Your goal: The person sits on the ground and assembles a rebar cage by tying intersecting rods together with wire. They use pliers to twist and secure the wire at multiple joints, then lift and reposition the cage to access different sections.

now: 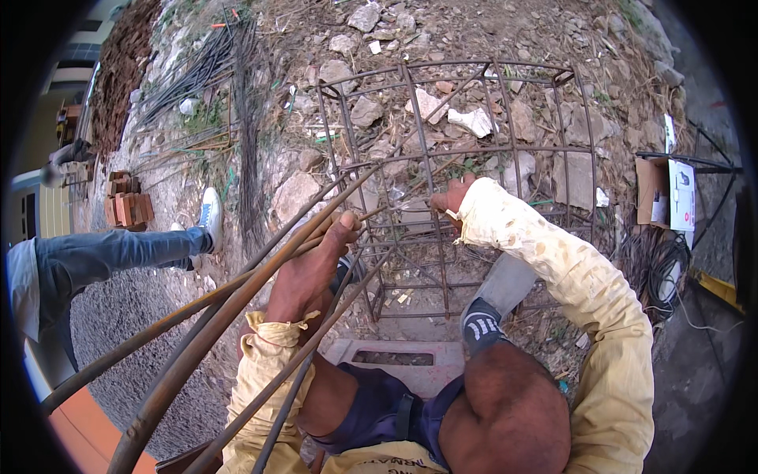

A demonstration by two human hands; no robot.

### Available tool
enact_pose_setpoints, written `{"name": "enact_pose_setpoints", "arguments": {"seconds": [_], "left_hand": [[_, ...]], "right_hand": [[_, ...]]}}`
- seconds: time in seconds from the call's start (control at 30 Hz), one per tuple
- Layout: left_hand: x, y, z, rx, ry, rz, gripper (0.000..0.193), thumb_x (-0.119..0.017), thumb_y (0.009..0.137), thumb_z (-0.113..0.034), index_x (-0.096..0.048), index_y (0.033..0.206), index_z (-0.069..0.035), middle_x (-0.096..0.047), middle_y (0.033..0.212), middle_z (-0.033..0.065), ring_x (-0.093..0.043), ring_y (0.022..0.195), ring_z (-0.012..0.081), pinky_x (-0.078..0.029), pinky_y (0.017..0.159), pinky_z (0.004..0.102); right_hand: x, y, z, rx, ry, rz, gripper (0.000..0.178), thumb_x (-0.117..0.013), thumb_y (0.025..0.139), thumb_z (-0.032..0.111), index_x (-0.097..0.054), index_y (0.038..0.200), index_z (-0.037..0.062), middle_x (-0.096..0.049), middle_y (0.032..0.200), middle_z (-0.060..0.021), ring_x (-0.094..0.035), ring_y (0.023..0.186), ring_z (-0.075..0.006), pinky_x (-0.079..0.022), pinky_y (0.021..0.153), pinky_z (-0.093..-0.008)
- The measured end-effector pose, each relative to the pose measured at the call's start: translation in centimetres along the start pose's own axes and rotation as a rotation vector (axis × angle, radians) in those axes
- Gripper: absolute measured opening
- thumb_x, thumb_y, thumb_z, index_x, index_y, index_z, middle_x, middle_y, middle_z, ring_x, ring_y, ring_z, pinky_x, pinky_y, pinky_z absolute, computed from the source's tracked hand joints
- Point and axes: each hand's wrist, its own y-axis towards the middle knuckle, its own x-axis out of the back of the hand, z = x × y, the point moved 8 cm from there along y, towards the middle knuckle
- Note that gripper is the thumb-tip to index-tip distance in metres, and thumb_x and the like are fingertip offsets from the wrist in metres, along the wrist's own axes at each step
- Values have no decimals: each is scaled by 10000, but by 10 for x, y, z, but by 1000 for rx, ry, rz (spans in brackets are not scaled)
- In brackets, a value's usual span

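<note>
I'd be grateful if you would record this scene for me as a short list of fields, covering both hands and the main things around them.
Left hand: curled against brown metal rods; exact grip unclear
Right hand: at a bar of the metal cage; fingers partly hidden
Metal cage: open framework of bars, in front of the person
Ground: pale stones and dirt
Left side: stacked red bricks; another person's leg in blue jeans
Right side: open cardboard box

Stony ground (280, 126) bears a rebar cage (513, 149), pale rocks (471, 121), stacked bricks (130, 209) and dark rods (207, 73)
</note>
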Motion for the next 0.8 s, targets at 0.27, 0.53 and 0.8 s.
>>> {"name": "enact_pose_setpoints", "arguments": {"seconds": [0.27,0.53,0.8], "left_hand": [[-5,1,-3,-37,-106,-6,460,-541,985,-405,-651,1082,31,-653,929,70,-603,860,137,-499,759,284],[1,3,2,-27,55,-3,517,-489,995,-451,-660,1080,29,-628,860,58,-599,848,149,-504,760,291],[-4,5,-4,-41,38,-18,466,-501,994,-453,-685,1057,-29,-652,846,21,-570,792,110,-484,744,274]], "right_hand": [[5,-5,-5,-24,26,-230,283,-557,890,209,-544,1164,140,-531,1138,-260,-641,980,-432,-556,785,-489],[-31,-14,-9,-29,696,385,504,-749,801,330,-509,1088,-8,-606,694,-111,-660,558,-213,-530,493,-347],[-23,-22,-14,92,40,-343,617,-716,785,289,-445,1265,11,-630,978,-217,-661,836,-345,-535,740,-469]]}}
